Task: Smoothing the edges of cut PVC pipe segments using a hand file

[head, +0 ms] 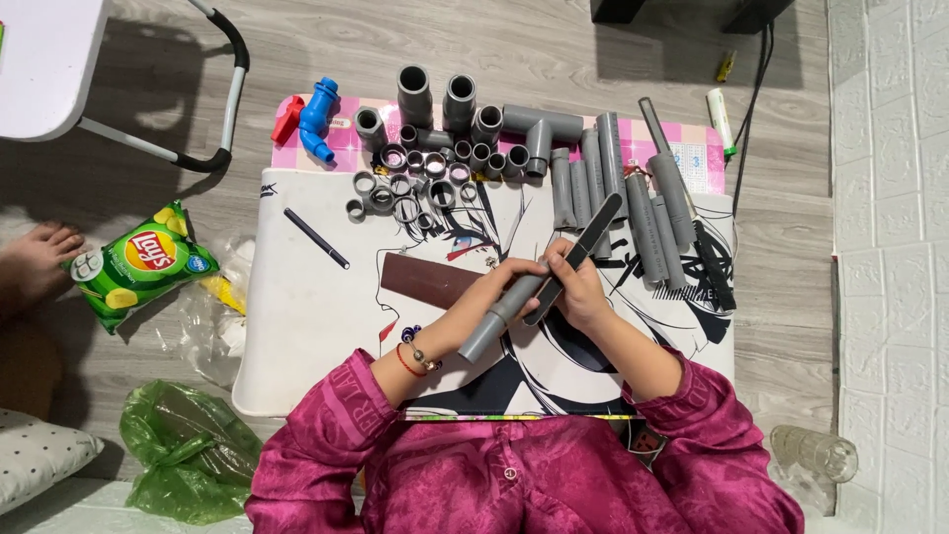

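Observation:
My left hand (491, 289) grips a short grey plastic pipe (481, 334) that slants down to the left over the white printed mat (297, 326). My right hand (578, 289) holds a long dark flat file (585, 244), laid across the upper end of the pipe and pointing up to the right. Both hands meet at the middle of the mat. A brown rectangular sheet (427, 280) lies just left of my left hand. Both sleeves are magenta.
Several grey pipe lengths (647, 213) lie at the right of the mat, grey fittings and rings (435, 158) at the back, a blue and red valve (314, 119) back left. A black pen (316, 238) lies left. A green snack bag (138, 264), a bare foot (35, 265) and a chair leg (232, 94) are on the floor left.

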